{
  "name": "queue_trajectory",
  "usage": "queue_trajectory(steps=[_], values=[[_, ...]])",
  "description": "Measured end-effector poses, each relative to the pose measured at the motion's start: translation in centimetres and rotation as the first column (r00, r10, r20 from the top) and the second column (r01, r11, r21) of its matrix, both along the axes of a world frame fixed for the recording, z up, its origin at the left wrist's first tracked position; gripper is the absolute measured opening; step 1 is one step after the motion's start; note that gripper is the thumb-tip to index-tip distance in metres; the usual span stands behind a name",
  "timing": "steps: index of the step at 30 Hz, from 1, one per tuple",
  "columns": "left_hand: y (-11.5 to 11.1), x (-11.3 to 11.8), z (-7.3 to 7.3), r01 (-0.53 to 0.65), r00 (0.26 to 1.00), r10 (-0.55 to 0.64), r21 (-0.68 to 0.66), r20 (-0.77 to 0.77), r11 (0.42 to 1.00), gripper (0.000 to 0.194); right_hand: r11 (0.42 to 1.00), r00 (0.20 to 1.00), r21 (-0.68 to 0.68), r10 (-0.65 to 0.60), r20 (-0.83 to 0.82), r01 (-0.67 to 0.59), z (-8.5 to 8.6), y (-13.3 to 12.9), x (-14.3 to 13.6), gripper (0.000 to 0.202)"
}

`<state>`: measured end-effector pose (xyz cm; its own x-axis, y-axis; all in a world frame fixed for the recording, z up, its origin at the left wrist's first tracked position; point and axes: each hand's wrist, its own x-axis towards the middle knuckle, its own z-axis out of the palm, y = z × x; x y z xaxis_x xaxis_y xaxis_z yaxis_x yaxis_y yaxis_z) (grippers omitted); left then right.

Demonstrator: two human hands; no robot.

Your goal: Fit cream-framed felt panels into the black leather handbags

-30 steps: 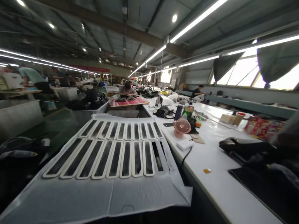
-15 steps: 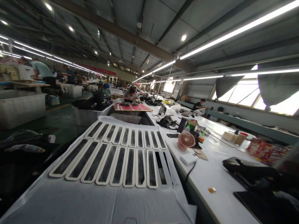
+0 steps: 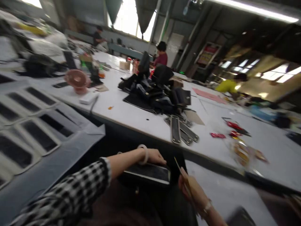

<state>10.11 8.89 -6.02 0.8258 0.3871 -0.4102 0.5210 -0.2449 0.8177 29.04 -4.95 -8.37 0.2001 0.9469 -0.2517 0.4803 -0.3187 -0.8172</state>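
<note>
My left hand (image 3: 154,156), with a pale bangle at the wrist, rests on the far edge of a black bag (image 3: 148,173) with a light-edged top panel, low in the middle of the view. Its fingers are bent down over the bag, and their tips are hidden. To the right of the bag, my right hand (image 3: 191,188) is closed round a thin brush-like stick (image 3: 178,164), its tip pointing up and left, apart from the bag. Light-edged black strips (image 3: 39,135) lie in rows on the grey sheet (image 3: 68,160) at the left.
A pink fan (image 3: 77,81), a white box (image 3: 87,98), a heap of black bags (image 3: 155,91) and several finished-looking straps (image 3: 175,129) are on the white table (image 3: 131,122). Red-handled scissors (image 3: 235,126) lie farther right. People sit beyond the table.
The view has swung right and down. Both my hands, the black bag and the stick now show; the rows of strips have shifted to the left edge.
</note>
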Motion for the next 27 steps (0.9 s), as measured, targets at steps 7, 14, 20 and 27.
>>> queue_trajectory(steps=[7, 14, 20, 27], values=[[1.8, 2.3, -2.8, 0.045, 0.999, -0.045, -0.031, 0.015, 0.999, 0.026, 0.941, 0.743, -0.28, -0.323, -0.586, 0.189, -2.2, -1.4, 0.2, 0.082], [1.8, 2.9, -2.6, 0.047, 0.999, -0.047, -0.016, -0.002, 0.999, 0.027, 0.913, 0.58, -0.231, -0.394, -0.713, 0.336, -3.3, -0.4, -3.1, 0.062], [1.9, 3.1, -2.6, 0.101, 0.995, -0.101, -0.002, -0.018, 0.995, 0.031, 0.908, 0.656, -0.169, -0.396, -0.642, 0.383, -4.6, -0.7, -3.4, 0.048], [1.3, 3.3, -2.1, 0.157, 0.987, -0.153, 0.085, -0.055, 0.984, 0.033, 0.975, 0.909, 0.076, -0.163, -0.384, 0.207, -3.6, -0.3, -2.7, 0.034]])
